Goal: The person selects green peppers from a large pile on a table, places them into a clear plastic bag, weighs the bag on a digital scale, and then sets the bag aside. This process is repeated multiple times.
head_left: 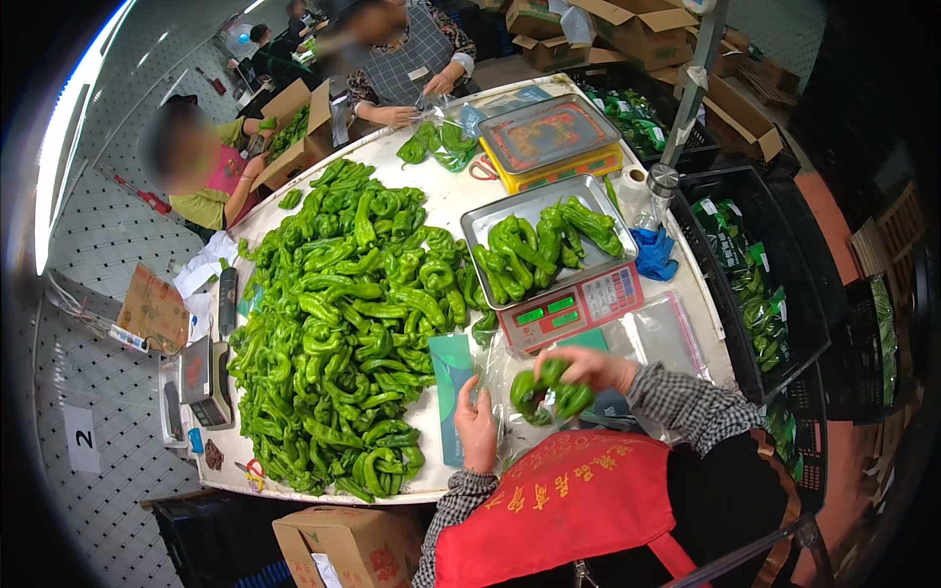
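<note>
Several curled green peppers (pixel 553 391) are in my right hand (pixel 588 369), above a clear plastic bag (pixel 507 441) at the table's near edge. My left hand (pixel 476 428) holds the side of that bag, thumb and fingers pointing up; the bag's mouth is hard to make out. Beside my left hand lies a green printed card or packet (pixel 447 400). A red-and-white digital scale (pixel 544 323) with lit green displays stands just beyond my hands. More green peppers (pixel 518 253) rest in its metal tray (pixel 481 220). A large pile of green peppers (pixel 345 316) covers the table's left part.
Flat clear bags (pixel 665 334) lie right of the scale, near a blue crumpled glove (pixel 654 253) and a glass bottle (pixel 656 198). A yellow scale (pixel 551 140) stands at the back. Black crates (pixel 798 331) line the right side. Two people work across the table.
</note>
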`<state>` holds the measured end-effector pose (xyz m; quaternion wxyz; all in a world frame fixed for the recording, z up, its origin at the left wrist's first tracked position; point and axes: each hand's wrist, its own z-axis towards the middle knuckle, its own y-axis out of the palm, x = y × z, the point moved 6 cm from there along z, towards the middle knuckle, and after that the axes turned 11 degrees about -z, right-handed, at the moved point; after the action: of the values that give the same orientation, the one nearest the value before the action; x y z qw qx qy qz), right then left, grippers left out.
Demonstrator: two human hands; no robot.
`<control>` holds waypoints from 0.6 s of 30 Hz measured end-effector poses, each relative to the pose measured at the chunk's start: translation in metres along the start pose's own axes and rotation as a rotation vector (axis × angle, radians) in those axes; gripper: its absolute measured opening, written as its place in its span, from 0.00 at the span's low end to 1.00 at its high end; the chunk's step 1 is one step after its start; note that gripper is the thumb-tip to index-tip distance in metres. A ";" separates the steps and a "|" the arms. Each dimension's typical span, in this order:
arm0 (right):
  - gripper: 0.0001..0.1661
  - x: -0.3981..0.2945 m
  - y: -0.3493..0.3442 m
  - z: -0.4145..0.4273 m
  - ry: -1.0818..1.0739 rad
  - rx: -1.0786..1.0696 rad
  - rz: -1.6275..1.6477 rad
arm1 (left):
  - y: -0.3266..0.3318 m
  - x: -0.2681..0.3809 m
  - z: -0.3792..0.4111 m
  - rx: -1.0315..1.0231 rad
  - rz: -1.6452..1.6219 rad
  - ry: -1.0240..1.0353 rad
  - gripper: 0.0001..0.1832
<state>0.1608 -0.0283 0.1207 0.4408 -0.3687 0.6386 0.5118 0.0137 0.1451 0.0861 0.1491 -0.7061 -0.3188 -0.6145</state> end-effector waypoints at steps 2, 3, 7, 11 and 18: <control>0.23 0.042 0.029 0.010 0.197 0.007 0.097 | 0.001 0.003 -0.003 0.005 0.098 0.051 0.19; 0.23 0.058 0.030 0.016 0.233 0.069 0.034 | 0.000 0.004 -0.006 0.007 0.149 0.076 0.19; 0.31 0.060 0.023 0.037 -0.062 0.399 -0.919 | 0.010 0.007 -0.018 -0.127 0.364 0.052 0.21; 0.29 0.070 0.040 0.059 0.093 0.111 -1.331 | 0.023 -0.001 -0.029 -0.263 0.144 -0.044 0.22; 0.30 0.035 0.063 0.078 0.398 -0.263 -1.539 | -0.005 0.006 -0.020 -0.055 0.062 0.013 0.24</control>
<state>0.1051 0.0598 0.1020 0.5008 -0.8384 0.2065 0.0604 -0.0042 0.1381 0.0946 0.1505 -0.7154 -0.2789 -0.6227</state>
